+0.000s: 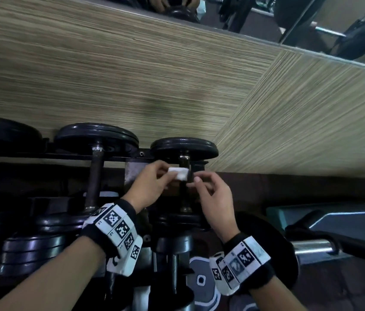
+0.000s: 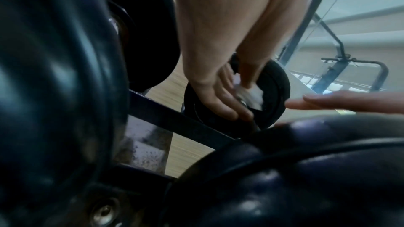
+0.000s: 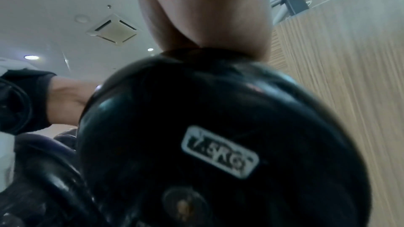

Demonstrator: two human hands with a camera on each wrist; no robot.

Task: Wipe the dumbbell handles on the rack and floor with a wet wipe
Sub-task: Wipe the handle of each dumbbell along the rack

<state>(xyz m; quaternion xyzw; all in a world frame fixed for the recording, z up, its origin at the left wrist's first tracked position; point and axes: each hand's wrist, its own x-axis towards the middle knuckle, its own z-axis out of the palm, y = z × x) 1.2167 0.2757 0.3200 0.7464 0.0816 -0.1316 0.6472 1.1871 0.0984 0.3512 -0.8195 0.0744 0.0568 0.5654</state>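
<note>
Left hand (image 1: 152, 184) pinches a folded white wet wipe (image 1: 178, 173) between thumb and fingertips, holding it against the left side of the dark handle (image 1: 184, 163) of the rightmost dumbbell (image 1: 183, 149) on the rack (image 1: 132, 154). Wipe touches the handle near its far end, just below the black far plate. Right hand (image 1: 214, 199) sits on the other side of the same handle, fingers loosely curled, index fingertip and thumb at the bar; whether it actually pinches the bar or just touches it cannot be told. Hands are close together, apart only by the handle. Left wrist view shows the wipe (image 2: 253, 94) bunched under the thumb in front of the plate (image 2: 275, 92), right hand's fingers (image 2: 328, 101) stretched in from the right. Right wrist view mostly blocked by a black dumbbell end with a blurred weight label (image 3: 220, 151); fingers hidden. Two more dumbbells (image 1: 96, 135) rest to the left on the rack. Wood-grain wall (image 1: 132, 75) behind. Both wrists wear marker bands (image 1: 118, 230).
</note>
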